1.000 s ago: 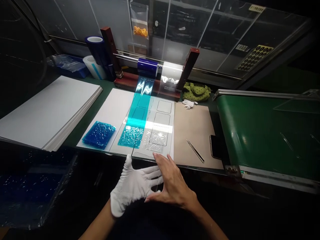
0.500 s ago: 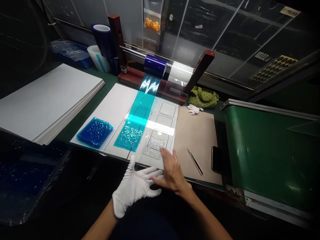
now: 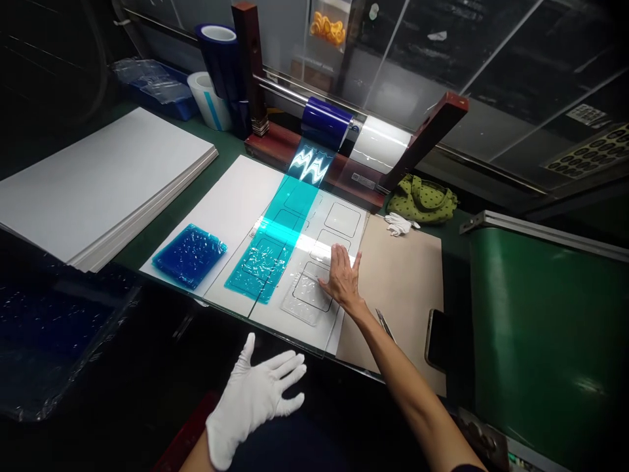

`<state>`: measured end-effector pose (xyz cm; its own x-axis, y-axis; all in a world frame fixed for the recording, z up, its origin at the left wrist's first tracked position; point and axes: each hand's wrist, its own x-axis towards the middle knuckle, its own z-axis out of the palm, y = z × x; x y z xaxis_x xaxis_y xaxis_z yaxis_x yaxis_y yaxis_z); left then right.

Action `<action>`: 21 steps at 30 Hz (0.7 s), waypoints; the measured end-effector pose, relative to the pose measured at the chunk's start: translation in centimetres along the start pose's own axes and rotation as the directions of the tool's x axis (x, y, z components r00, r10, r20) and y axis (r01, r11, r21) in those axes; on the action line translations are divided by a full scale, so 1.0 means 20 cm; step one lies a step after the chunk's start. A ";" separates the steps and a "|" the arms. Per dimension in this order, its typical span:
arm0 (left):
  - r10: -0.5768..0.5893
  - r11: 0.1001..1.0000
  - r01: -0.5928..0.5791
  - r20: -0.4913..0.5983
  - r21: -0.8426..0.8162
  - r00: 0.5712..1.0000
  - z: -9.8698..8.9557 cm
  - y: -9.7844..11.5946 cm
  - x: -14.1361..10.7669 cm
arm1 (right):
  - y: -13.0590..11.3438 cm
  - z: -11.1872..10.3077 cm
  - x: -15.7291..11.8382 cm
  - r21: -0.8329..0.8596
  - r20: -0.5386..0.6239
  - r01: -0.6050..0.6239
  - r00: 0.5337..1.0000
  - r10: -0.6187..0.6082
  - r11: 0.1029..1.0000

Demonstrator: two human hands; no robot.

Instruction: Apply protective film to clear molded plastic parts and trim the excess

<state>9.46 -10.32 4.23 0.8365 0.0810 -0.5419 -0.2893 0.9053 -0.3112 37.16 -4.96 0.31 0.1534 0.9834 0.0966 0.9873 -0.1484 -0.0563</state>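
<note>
My left hand (image 3: 263, 390) wears a white glove and hangs in front of the table edge, fingers spread with nothing in them. My bare right hand (image 3: 343, 275) lies over the clear film (image 3: 307, 298) on the template sheet (image 3: 265, 311), its fingers stretched out; whether it presses on the film is hard to see. Left of it a strip of blue film (image 3: 285, 226) runs down from the blue film roll (image 3: 327, 121). Beside that roll a white roll (image 3: 381, 141) sits on the same rod. A stack of cut blue film (image 3: 190, 255) lies at the left.
A stack of white sheets (image 3: 108, 177) is at the left. On the right are a brown board (image 3: 407, 269), a craft knife (image 3: 384, 323), a phone (image 3: 435, 337), a white glove (image 3: 400, 223), a green dotted pouch (image 3: 422, 198) and a green conveyor belt (image 3: 545, 314). The wooden roll stand (image 3: 250, 65) rises behind.
My right hand has moved away from the gloved left hand, forward onto the clear film. The left hand has drawn slightly back toward me. The camera view has shifted.
</note>
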 end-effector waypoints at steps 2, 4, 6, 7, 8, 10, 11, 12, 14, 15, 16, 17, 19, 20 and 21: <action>0.007 1.000 -0.006 -0.010 0.009 1.000 0.01 0.01 0.01 | 0.00 0.00 0.01 0.004 0.010 0.009 1.000 -0.009 1.000; 0.009 1.000 -0.009 -0.002 0.022 1.000 0.01 0.02 0.01 | 0.01 0.01 0.02 0.009 0.015 0.014 1.000 -0.014 1.000; 0.010 0.999 -0.011 0.015 0.043 1.000 0.01 0.03 0.02 | 0.01 0.02 0.03 0.013 0.018 0.020 1.000 -0.020 1.000; 0.010 0.998 -0.012 0.026 0.060 1.000 0.01 0.04 0.02 | 0.02 0.02 0.04 0.014 0.020 0.023 1.000 -0.023 1.000; 0.010 0.996 -0.013 0.034 0.086 0.999 0.01 0.05 0.02 | 0.02 0.02 0.04 0.015 0.023 0.027 0.999 -0.027 1.000; 0.010 0.989 -0.017 0.045 0.148 0.999 0.01 0.06 0.02 | 0.03 0.03 0.04 0.018 0.033 0.032 0.999 -0.032 0.999; 0.009 0.985 -0.017 0.049 0.173 0.999 0.01 0.06 0.02 | 0.03 0.03 0.05 0.021 0.039 0.031 0.999 -0.032 0.999; 0.009 0.981 -0.019 0.052 0.191 0.999 0.01 0.07 0.02 | 0.03 0.03 0.05 0.023 0.043 0.029 0.999 -0.030 0.999; 0.008 0.971 -0.023 0.063 0.239 0.998 0.03 0.08 0.02 | 0.03 0.03 0.05 0.026 0.048 0.023 0.999 -0.024 0.999; 0.011 0.959 -0.030 0.071 0.281 0.997 0.04 0.08 0.02 | 0.03 0.02 0.05 0.026 0.046 0.022 0.999 -0.023 0.999; 0.014 0.942 -0.040 0.080 0.334 0.997 0.05 0.09 0.02 | 0.03 0.02 0.05 0.025 0.043 0.023 0.999 -0.024 0.999; 0.021 0.921 -0.053 0.087 0.387 0.996 0.06 0.09 0.02 | 0.03 0.02 0.05 0.024 0.039 0.025 0.999 -0.026 0.999; 0.029 0.886 -0.068 0.092 0.459 0.995 0.08 0.10 0.02 | 0.03 0.01 0.04 0.023 0.029 0.028 0.999 -0.029 0.999; 0.029 0.879 -0.069 0.091 0.473 0.995 0.08 0.10 0.02 | 0.03 0.00 0.04 0.023 0.024 0.030 0.999 -0.031 0.999; 0.025 0.878 -0.065 0.090 0.475 0.996 0.08 0.10 0.02 | 0.03 0.00 0.03 0.024 0.018 0.031 0.999 -0.031 0.999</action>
<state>9.91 -7.77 4.67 0.8675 0.1410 -0.4771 -0.0875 0.9873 0.1327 37.76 -4.41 0.34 0.1216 0.9894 0.0799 0.9903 -0.1154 -0.0774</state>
